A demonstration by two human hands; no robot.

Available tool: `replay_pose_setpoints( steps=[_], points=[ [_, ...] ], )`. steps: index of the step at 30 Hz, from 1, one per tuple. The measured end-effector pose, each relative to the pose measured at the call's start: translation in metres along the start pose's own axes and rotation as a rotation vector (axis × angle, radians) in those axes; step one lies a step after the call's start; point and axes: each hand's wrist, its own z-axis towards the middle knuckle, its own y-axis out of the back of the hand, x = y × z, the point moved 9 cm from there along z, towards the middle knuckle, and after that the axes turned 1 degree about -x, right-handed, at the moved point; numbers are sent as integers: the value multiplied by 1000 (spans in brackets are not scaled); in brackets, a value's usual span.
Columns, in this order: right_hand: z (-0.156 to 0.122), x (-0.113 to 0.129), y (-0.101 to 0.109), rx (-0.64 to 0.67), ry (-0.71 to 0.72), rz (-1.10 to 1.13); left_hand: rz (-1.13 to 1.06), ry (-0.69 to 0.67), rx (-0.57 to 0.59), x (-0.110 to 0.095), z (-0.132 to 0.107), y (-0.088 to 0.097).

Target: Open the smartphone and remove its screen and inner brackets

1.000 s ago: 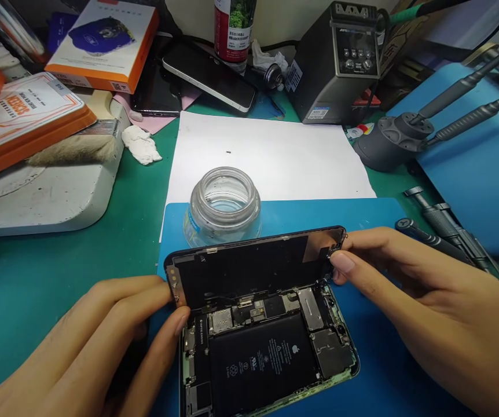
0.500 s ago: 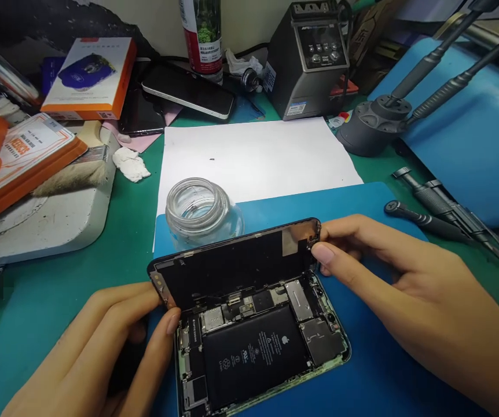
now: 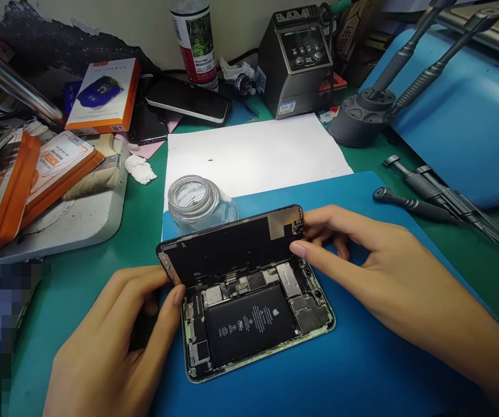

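Observation:
An opened phone body (image 3: 249, 324) lies on the blue mat, its black battery and circuit boards exposed. Its screen panel (image 3: 227, 249) stands tilted up along the far long edge, inner side facing me. My left hand (image 3: 123, 330) pinches the panel's left end between thumb and fingers. At the opposite end, my right hand (image 3: 353, 249) grips the panel's right edge, thumb on the inner face and fingers behind. Just behind the panel is an open glass jar (image 3: 200, 202), partly hidden by it.
White paper (image 3: 258, 150) lies beyond the blue mat (image 3: 340, 376). Screwdrivers (image 3: 423, 211) rest at the right, near a dark stand with flexible arms (image 3: 362, 119). A grey control unit (image 3: 295, 63), a bottle (image 3: 195, 46) and another phone (image 3: 189, 99) stand behind; orange packets (image 3: 58, 168) are left.
The camera view has shifted, so the phone and both hands appear higher and more of the phone's near edge shows. Both hands keep their hold on the raised screen panel.

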Motion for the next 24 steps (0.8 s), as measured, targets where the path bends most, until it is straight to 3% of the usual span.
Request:
replay_pose_setpoints(
  steps=[7,19,24],
  points=[
    [1,4,-3,1,43,6,64,-236,-34,-3,7,2],
    [-2,-2,1,13,0,-9,40,-182,-4,-3,6,3],
    [-4,-7,18,-140,22,-39,17,-158,16,-2,6,3]
  ],
)
